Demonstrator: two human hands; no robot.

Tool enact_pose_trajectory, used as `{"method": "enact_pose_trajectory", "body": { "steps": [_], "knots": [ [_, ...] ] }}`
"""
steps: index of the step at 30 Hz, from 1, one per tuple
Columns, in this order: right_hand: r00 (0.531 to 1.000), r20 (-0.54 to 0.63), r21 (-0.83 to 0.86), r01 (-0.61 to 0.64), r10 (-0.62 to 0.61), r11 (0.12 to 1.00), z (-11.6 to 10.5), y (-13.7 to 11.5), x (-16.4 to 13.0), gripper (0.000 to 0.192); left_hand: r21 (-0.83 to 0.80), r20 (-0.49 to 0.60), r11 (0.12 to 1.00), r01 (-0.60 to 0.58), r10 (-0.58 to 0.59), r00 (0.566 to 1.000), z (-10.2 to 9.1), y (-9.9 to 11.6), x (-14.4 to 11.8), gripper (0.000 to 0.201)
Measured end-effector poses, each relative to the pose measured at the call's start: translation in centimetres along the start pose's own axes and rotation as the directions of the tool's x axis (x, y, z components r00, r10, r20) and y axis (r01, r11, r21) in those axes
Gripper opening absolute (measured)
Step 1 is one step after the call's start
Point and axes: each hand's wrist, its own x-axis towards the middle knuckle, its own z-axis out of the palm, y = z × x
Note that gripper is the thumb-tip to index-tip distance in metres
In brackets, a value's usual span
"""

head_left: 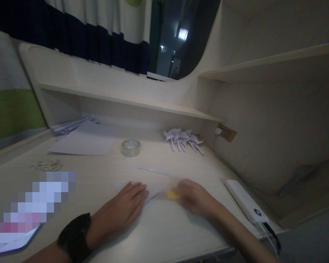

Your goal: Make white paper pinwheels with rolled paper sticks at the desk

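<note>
Black at the wrist, a watch band [75, 235] sits nearest the lens, on the left hand [123, 210]; that hand lies palm down, fingers [138, 191] stretched flat and released, pressing on a sheet of white paper [153, 190] on the desk [98, 182]. Just right of the paper's middle the right hand [196, 199] is blurred; its fingers curl about a small yellow thing [173, 195] that touches the paper, though whether they pinch it tight cannot be told.

Taking the paper as the mark: just behind it lies a thin white stick [153, 171]; farther behind and a little left stands a roll of clear tape [131, 147]; behind and to the right, against the back wall, a heap of folded paper pinwheels [182, 138] on sticks; beyond those a wall socket [227, 133]. Well to the right of the paper a white power bank [246, 201] lies near the desk's edge with a cable [270, 233] running off it. Far left and behind rest loose white sheets [82, 142]; near left, a scatter of small pale bits [45, 165], too dim to name.
</note>
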Motion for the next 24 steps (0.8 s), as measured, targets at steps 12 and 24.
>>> {"method": "enact_pose_trajectory", "body": {
  "steps": [12,24],
  "knots": [
    [1.0,-0.027,0.01,0.006,-0.006,1.0,0.0,0.8,0.7,0.03,0.04,0.007,0.999,0.009,-0.009,1.0,0.4,-0.2,-0.3,0.039],
    [1.0,-0.02,-0.023,-0.017,0.016,1.0,-0.2,1.2,1.1,0.028,0.015,0.03,1.0,-0.013,0.012,0.999,0.3,-0.3,-0.3,0.039]
  ]
}}
